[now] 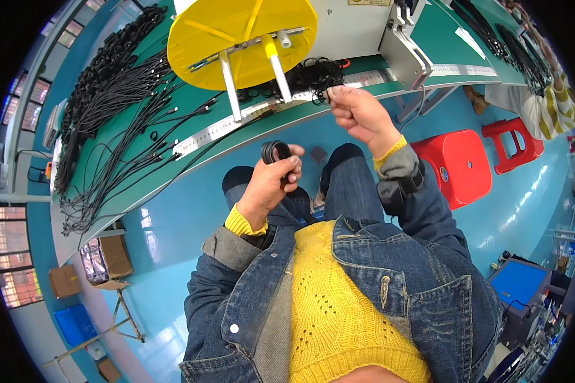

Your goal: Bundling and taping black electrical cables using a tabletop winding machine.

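A black cable wound into a small coil (276,152) is gripped in my left hand (271,182), in front of the table edge. My right hand (361,115) is raised at that edge, thumb and forefinger pinched together; what is between them is too small to make out. Just beyond its fingertips lies a heap of small black loops (322,73) on the table. Above my left hand is a yellow disc (243,38) with two metal rods (231,86) sticking out toward me, both bare of cable.
Many loose black cables (131,86) cover the left side of the green table (153,166). A steel ruler strip (217,129) runs along its front edge. Red stools (453,167) stand to the right, near another person in a striped sleeve (559,112). Cardboard boxes (114,256) sit below left.
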Tool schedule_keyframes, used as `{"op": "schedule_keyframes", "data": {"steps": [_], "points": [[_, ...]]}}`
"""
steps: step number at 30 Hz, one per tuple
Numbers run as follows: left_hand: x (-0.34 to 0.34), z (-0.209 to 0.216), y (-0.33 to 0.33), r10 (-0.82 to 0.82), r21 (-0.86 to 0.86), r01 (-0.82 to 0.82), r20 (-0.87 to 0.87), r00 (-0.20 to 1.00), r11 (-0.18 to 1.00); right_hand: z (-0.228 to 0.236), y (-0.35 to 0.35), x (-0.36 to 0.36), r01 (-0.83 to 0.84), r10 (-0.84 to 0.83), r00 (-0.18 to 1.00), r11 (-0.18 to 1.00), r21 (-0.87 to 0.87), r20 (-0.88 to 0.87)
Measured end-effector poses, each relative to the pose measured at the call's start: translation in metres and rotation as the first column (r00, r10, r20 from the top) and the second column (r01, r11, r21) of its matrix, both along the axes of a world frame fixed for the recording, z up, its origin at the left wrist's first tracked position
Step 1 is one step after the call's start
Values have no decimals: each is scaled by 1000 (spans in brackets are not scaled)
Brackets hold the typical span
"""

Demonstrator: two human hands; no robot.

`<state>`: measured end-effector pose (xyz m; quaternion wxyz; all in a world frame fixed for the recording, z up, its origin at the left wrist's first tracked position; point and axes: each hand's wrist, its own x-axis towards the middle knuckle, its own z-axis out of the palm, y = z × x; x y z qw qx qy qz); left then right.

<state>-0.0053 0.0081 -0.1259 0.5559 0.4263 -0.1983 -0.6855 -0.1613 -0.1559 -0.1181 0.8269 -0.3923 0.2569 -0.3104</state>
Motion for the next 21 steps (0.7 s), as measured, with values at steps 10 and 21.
{"op": "schedule_keyframes", "data": {"steps": [10, 21], "points": [[-5, -4, 0, 115, -45, -112, 73, 991, 993, -12, 76, 12, -232, 224, 967, 971, -59, -123], [6, -13, 8, -100, -45, 123, 350, 931, 991, -16, 101, -16, -458, 436, 870, 888, -49, -230]]}}
